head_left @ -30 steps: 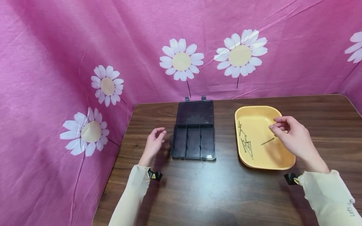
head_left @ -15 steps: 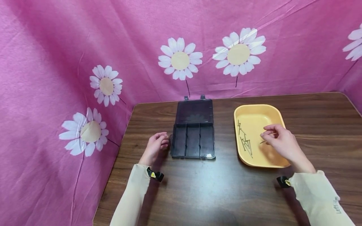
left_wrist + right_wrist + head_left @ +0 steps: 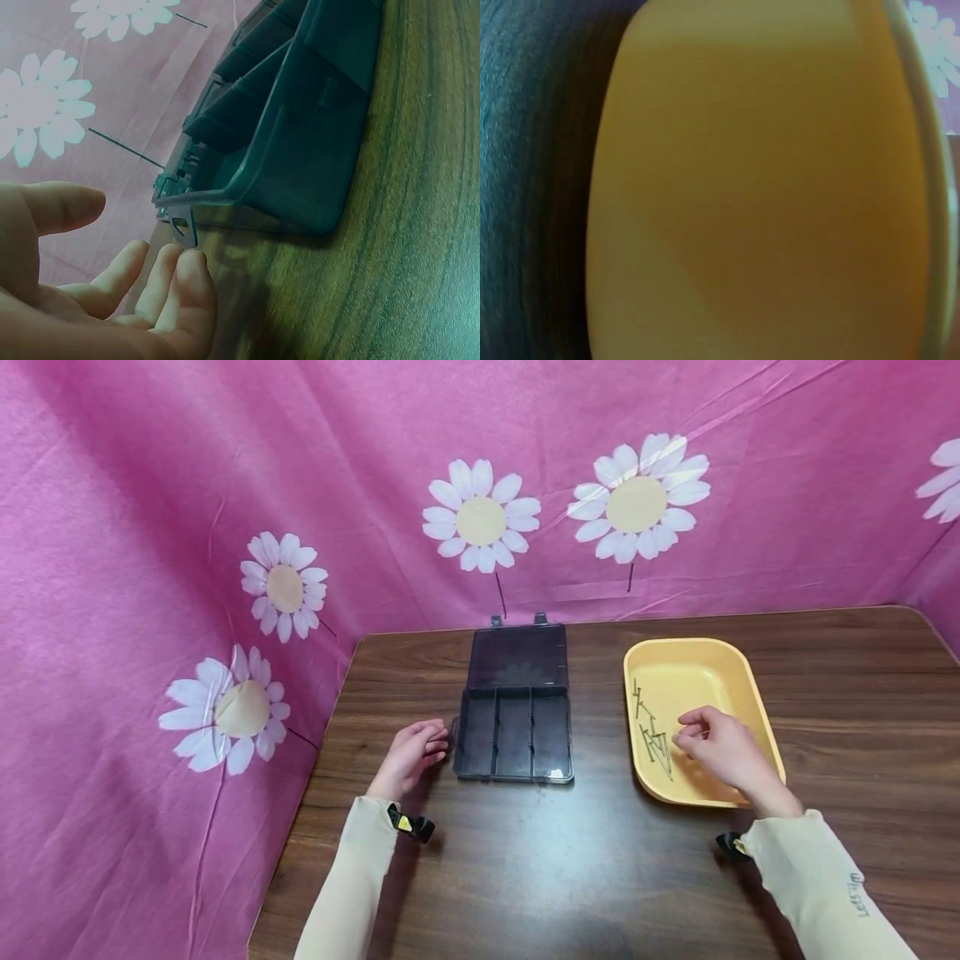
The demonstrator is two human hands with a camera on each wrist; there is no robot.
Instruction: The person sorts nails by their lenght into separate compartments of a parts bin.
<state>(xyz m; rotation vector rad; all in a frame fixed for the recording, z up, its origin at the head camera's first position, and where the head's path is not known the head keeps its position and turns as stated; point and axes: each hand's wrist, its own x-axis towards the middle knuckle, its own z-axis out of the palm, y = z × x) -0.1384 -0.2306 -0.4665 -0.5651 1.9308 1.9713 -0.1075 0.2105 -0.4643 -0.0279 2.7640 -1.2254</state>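
Observation:
A dark translucent organizer box (image 3: 514, 735) lies with its lid (image 3: 517, 656) swung back, its three long compartments holding nothing. Just left of it is my left hand (image 3: 412, 756), fingers loosely bent and thumb apart; in the left wrist view a fingertip comes right up to a small tab (image 3: 182, 225) on the box. My right hand (image 3: 723, 752) is low inside the yellow tray (image 3: 759, 710), thumb and fingertips close together. I cannot tell whether it pinches a nail. Several thin nails (image 3: 654, 745) lie in the tray's left part, left of those fingertips.
Everything stands on a dark wooden table (image 3: 525, 868). A pink curtain (image 3: 360, 468) with printed daisies hangs behind and to the left. In the right wrist view the tray's wall (image 3: 765, 187) fills most of the picture.
My right hand has moved left and lower in the tray, over where a lone nail lay; that nail is now out of sight. My left hand has shifted slightly towards the box.

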